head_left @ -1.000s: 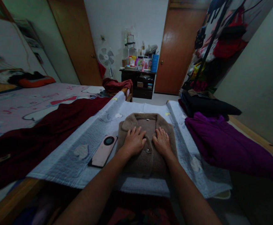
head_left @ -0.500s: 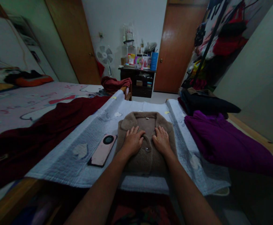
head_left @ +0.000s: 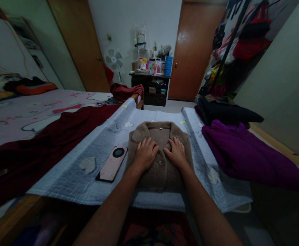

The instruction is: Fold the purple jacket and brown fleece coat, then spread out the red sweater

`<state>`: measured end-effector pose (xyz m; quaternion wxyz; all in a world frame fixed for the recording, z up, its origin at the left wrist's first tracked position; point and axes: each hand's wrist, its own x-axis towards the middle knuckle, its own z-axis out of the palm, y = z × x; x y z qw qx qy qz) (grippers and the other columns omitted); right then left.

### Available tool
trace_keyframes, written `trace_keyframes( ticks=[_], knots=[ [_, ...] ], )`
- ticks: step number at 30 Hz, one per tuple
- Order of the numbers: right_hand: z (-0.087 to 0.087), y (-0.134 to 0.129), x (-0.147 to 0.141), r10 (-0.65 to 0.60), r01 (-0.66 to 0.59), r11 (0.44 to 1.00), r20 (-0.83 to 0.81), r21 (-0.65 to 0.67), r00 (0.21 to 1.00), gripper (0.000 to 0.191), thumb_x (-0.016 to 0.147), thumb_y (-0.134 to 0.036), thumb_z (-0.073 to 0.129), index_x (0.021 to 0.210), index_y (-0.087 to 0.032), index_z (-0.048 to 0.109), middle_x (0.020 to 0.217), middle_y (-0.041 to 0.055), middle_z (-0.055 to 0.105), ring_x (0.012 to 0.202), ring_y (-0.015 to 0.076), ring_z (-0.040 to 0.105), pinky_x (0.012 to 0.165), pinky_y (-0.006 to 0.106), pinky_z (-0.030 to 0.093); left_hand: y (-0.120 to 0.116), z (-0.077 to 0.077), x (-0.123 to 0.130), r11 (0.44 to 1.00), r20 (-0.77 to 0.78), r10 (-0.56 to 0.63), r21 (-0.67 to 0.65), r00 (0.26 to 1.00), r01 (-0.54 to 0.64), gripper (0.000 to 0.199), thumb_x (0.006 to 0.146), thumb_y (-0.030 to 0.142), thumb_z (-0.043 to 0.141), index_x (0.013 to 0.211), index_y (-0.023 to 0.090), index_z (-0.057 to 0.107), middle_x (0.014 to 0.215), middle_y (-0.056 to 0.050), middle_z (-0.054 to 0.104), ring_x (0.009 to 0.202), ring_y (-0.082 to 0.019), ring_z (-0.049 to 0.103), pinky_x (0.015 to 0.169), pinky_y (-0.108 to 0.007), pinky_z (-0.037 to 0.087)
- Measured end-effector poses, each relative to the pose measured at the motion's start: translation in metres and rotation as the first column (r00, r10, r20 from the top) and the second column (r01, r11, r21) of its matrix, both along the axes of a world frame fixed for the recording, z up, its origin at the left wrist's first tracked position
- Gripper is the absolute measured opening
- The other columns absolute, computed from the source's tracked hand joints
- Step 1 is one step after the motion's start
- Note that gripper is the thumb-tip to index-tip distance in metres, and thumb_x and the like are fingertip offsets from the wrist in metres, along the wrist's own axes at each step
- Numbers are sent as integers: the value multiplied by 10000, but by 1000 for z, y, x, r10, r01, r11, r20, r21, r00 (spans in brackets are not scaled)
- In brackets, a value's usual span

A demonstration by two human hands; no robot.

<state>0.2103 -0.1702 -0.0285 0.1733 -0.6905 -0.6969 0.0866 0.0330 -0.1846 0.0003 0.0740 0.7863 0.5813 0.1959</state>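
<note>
A brown fleecy coat [head_left: 153, 179] lies folded into a neat block, its collar at the far end and one round button at the middle of its front. My left hand [head_left: 146, 153] rests flat on the left lapel, fingers stretched toward the collar. On the right lapel lies my right hand [head_left: 176, 152], also flat, with its thumb pointing inward. Neither hand grips the fabric. Under the coat spreads a pale blue quilted cloth [head_left: 69, 181]. A pink phone [head_left: 112, 164] with a round black camera ring lies face down left of the coat.
Folded purple clothing [head_left: 241, 153] lies on the right, with dark folded clothes [head_left: 223, 109] behind it. A dark red garment [head_left: 49, 136] is spread over the bed [head_left: 41, 102] at left. Farther back stand a black cabinet [head_left: 136, 89] and a white fan [head_left: 114, 59].
Both hands stay on the coat in nearly the same place. My right thumb has shifted slightly inward, to the left. The coat and phone have not moved noticeably.
</note>
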Motion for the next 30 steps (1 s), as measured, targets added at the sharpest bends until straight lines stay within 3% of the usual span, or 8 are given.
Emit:
trace_keyframes(
  ticks=[3, 7, 11, 16, 22, 25, 30],
  knots=[
    [1, 0, 1, 1, -1, 1000, -6, -6, 1000, 602, 897, -436, 483, 1420, -140, 447, 1574, 148, 271, 1465, 280, 187, 1173, 452, 139, 4, 2, 4, 998, 64, 62, -30, 996, -61, 327, 1001, 393, 347, 996, 206, 615, 1365, -81, 553, 1329, -260, 430, 1100, -449, 307],
    [1, 0, 2, -2, 2, 1000, -19, 0, 1000, 569, 906, -395, 467, 1414, -138, 453, 1570, 142, 283, 1462, 276, 199, 1176, 453, 144, 8, 2, 7, 995, 95, 98, -14, 991, -97, 196, 938, 369, 503, 901, 204, 602, 1219, -84, 624, 1240, -256, 496, 1059, -432, 342],
    [-4, 1, 3, -7, 8, 999, -36, 38, 999, 613, 911, -373, 455, 1446, -81, 388, 1555, 160, 308, 1453, 270, 228, 1179, 439, 156, 7, 0, 7, 996, 117, 78, 23, 990, -81, 148, 895, 324, 570, 982, 205, 582, 1135, -67, 647, 1161, -237, 543, 1019, -405, 376],
    [-12, 4, 4, -23, 28, 995, -50, 101, 998, 631, 913, -344, 447, 1466, -61, 336, 1527, 176, 356, 1438, 265, 268, 1172, 423, 190, 5, -5, 7, 993, 115, 114, 23, 987, -118, 373, 903, 338, 566, 1236, 177, 514, 1343, -107, 569, 1301, -244, 460, 1092, -410, 325],
    [-20, 7, 4, -26, 44, 983, -103, 176, 994, 546, 929, -315, 417, 1421, -80, 402, 1485, 177, 420, 1407, 264, 327, 1153, 434, 237, 4, -6, 8, 992, 57, 127, 4, 990, -127, 400, 926, 361, 522, 1288, 190, 518, 1454, -107, 486, 1379, -254, 385, 1135, -439, 291],
    [-13, 11, 9, -9, 32, 986, -136, 167, 991, 495, 923, -270, 414, 1383, -91, 447, 1448, 172, 469, 1371, 254, 385, 1131, 416, 282, 3, -5, 8, 992, 41, 126, 5, 991, -126, 408, 935, 360, 504, 1302, 184, 517, 1466, -103, 477, 1387, -255, 375, 1141, -441, 288],
    [16, 21, 25, 34, -29, 999, -129, 40, 991, 471, 890, -268, 499, 1327, -95, 505, 1322, 157, 585, 1226, 244, 533, 1042, 344, 383, 3, -5, 8, 993, 28, 121, 7, 992, -121, 426, 934, 372, 503, 1315, 181, 508, 1473, -109, 467, 1391, -253, 368, 1142, -448, 284]
  ],
)
